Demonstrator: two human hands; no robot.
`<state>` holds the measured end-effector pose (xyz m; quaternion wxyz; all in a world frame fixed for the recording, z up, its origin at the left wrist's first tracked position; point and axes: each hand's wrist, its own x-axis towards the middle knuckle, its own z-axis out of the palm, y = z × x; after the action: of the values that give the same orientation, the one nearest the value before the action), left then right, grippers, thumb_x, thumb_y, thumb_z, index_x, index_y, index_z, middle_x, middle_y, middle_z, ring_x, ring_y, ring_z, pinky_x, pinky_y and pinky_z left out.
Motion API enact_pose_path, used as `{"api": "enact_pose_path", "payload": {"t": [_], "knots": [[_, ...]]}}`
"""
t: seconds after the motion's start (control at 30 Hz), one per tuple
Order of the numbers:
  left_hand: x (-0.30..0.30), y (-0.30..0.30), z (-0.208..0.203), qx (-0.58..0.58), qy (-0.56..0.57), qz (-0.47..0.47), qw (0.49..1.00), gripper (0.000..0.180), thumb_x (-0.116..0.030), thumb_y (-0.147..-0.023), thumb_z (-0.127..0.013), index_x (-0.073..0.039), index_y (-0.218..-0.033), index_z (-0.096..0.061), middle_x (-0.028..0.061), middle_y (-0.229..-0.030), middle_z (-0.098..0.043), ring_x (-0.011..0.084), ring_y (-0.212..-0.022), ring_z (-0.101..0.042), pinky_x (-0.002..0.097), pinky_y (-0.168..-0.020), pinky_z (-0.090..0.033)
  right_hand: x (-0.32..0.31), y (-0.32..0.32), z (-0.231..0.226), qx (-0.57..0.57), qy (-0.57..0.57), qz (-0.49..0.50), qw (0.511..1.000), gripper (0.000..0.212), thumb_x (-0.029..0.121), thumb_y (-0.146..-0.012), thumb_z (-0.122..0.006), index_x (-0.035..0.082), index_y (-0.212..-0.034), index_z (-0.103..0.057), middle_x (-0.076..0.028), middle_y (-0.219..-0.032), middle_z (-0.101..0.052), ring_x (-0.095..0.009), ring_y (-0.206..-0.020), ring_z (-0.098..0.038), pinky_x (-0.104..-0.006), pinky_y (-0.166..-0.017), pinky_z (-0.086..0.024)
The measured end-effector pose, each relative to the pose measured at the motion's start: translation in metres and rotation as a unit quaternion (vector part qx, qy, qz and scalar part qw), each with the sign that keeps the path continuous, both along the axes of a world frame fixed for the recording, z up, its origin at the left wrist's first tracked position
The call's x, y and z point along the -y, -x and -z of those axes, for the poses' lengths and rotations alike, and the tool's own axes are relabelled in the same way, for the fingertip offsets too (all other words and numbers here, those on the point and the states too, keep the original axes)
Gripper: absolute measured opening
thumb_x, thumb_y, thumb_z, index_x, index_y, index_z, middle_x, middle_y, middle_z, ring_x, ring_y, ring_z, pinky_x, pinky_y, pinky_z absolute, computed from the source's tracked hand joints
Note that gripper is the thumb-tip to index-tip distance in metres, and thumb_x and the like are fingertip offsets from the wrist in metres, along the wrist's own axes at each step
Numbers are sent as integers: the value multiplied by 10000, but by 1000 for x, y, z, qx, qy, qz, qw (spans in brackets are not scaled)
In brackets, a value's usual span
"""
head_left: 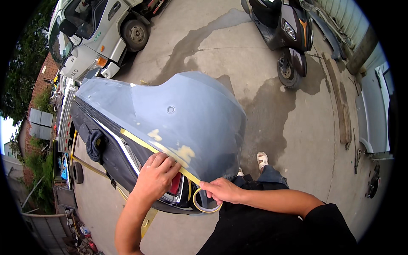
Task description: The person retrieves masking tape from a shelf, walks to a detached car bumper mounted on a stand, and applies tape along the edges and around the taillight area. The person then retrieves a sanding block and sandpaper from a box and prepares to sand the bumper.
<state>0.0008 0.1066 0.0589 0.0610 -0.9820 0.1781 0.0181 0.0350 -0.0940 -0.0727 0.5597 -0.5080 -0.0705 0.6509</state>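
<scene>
A grey-primed car bumper [191,97] with cream filler patches [185,153] lies in front of me. Yellow masking tape [138,141] runs along its edge, beside a black lower section with chrome trim [125,146] and a red reflector or lamp [175,183]. My left hand [159,172] is closed, its bent fingers pressing on the tape at this edge; its thumb is hidden. Farther along, my right hand [220,190] is closed on the tape roll [207,207]. The strip stretches between both hands.
A dark cloth [94,144] hangs on the black section. A yellow stand [91,166] shows below the bumper. Beyond are a white truck [91,34] at left and a black scooter [289,29] at right. Wooden planks [338,102] and a silver car door [373,110] lie farther right.
</scene>
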Motion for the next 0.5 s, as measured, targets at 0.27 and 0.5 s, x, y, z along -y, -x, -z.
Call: {"api": "enact_pose_path", "payload": {"t": [0.27,0.5], "knots": [[14,17,15,-31,-27,30,999,349,-117,-702,-602,-69,-1047,-617,50,-1039,-525,253,-1058,-497,388,-975,-407,-3,6,3,-26,-1,-11,1000,552,532,-906,-506,32,-673,-500,-3,-507,-415,-109,-410,-409,-259,-403,-359],[2,10,-2,47,7,-44,998,355,-42,-660,-630,-106,-1009,-627,57,-998,-539,250,-1027,-520,409,-945,-422,-5,9,7,-20,-10,-7,1000,562,544,-906,-499,22,-698,-511,-1,-496,-403,-106,-418,-405,-262,-416,-365]]}}
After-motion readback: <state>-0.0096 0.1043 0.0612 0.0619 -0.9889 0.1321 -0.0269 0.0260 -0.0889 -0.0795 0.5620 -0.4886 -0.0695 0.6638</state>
